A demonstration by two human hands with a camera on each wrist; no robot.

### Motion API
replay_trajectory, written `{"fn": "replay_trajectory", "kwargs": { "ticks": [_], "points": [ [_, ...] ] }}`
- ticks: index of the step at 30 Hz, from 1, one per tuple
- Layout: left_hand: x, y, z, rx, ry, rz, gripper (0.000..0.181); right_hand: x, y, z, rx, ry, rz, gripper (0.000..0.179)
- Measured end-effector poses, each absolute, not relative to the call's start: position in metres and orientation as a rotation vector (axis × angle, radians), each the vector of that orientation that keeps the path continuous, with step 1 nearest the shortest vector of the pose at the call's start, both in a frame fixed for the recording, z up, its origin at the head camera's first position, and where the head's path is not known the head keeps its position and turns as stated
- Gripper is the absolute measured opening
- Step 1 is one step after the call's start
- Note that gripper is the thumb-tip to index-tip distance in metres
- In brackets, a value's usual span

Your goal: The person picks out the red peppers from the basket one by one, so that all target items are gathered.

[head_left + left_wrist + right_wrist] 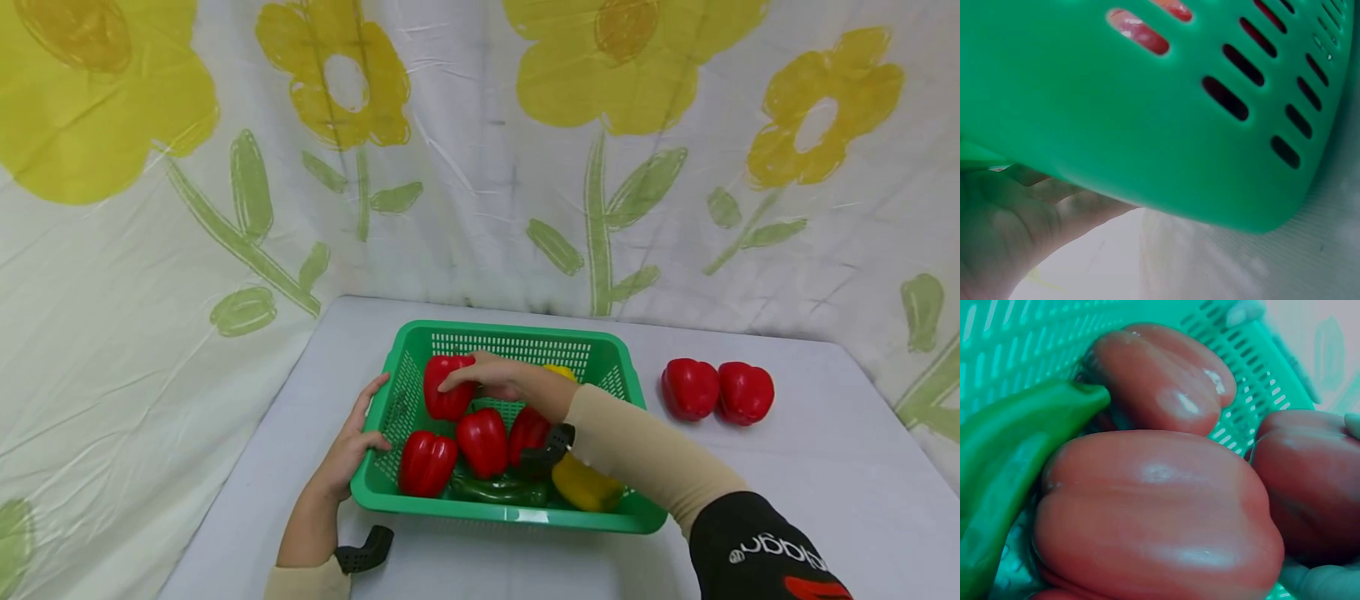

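Flowered cloth (465,225) is hung behind. Probably slick, one red bell pepper (441,402) is side-gripped by right hand (495,374), basket (480,510) by left hand (348,450).

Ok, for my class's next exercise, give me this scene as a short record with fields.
Container: green basket on a table
Left hand: holds the basket's rim
Right hand: grips a red pepper
In basket: three other red peppers, a long green pepper, partly hidden yellow items
Outside basket: two red peppers side by side
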State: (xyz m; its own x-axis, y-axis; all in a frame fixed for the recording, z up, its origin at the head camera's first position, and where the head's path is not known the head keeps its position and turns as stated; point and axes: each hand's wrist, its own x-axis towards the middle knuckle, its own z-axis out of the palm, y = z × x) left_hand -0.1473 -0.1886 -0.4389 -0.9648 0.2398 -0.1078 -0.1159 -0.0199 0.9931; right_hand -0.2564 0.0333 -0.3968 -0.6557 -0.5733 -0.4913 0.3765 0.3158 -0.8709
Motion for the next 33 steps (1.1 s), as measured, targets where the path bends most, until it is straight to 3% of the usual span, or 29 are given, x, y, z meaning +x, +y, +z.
{"fn": "replay_trajectory", "kwargs": {
  "ticks": [20, 33],
  "points": [
    [-0.148, -0.189, -0.441, 0.130, 2.023, 2.082, 0.088, -0.243, 0.069, -0.376, -0.279, 1.645, -1.542, 0.046],
    [-0.148, -0.190, -0.442, 0.126, 2.015, 2.084, 0.089, -0.230, 0.097, -0.363, -0.327, 1.646, -1.555, 0.054]
  ]
}}
